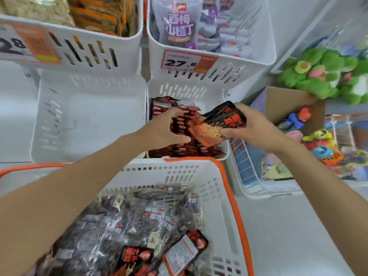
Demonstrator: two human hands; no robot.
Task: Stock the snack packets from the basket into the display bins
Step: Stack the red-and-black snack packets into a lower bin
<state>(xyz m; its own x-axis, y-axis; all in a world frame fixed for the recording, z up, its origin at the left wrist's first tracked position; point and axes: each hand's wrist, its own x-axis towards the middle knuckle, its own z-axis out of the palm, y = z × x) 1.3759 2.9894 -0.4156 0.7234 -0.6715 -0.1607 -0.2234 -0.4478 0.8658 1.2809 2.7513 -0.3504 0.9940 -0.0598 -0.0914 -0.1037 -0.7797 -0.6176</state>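
**Both hands at the lower right bin, one packet in the right hand**

Packets: glossy black, red lettering, orange food picture on the front.
- Basket packets (137,255) lie loose along the near edge of the white, orange-rimmed basket (233,196), mixed with clear bags (111,226) of dark bits. One shows a white back label.
- Bin packets (179,152) are packed into the lower right bin (199,88), from its back-left corner to its front edge.
- Held packet (225,120) is tilted over that bin's right edge.

Writing:
- Left tag (25,44) on the upper left bin (123,46) shows "28"; the rest is blurred.
- Right tag (187,61) on the upper right bin (249,62) reads "27.6".
- Purple packs (179,24) in that bin read 西梅山楂丁.
- The red characters on the held packet are too blurred to read.

Hands:
- Left hand (169,124): fingers curled over a bunch of bin packets mid-bin, gripping them. Its thumb is just beside the held packet's lower corner.
- Right hand (253,126): clamps the held packet, fingers over the top, thumb underneath.

The lower left bin (89,120) sits beside the right one. A box (288,104) of toys is at the far right, with a green plush (322,76) above it.
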